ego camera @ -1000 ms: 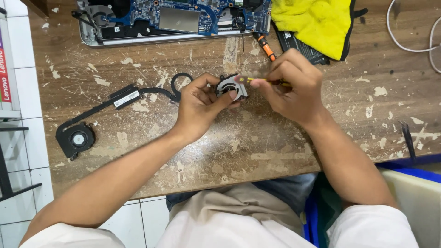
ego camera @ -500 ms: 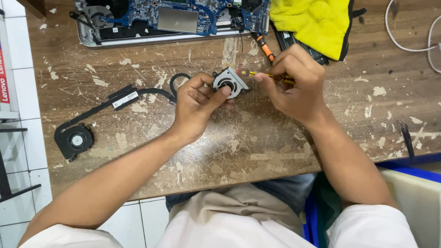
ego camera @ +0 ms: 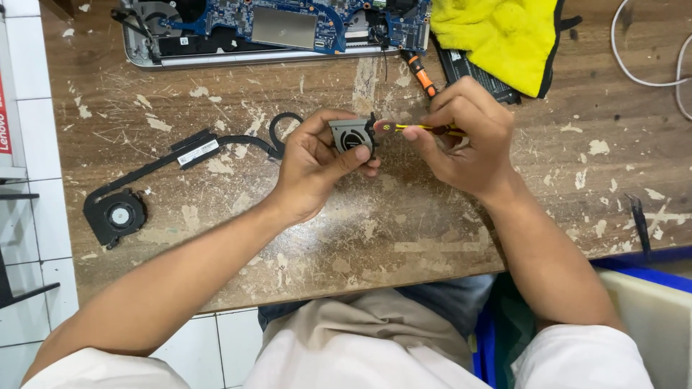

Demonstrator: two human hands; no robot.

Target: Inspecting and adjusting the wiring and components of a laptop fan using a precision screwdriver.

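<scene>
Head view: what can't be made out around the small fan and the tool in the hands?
- Small fan: its near side is hidden by the left hand, whose fingers wrap it.
- Yellow-handled tool: its rear is covered by the right hand; the tip at the fan's edge is too small to identify.
- Opened laptop: cut off by the top edge.
- Orange screwdriver: partly behind the right hand.
</scene>
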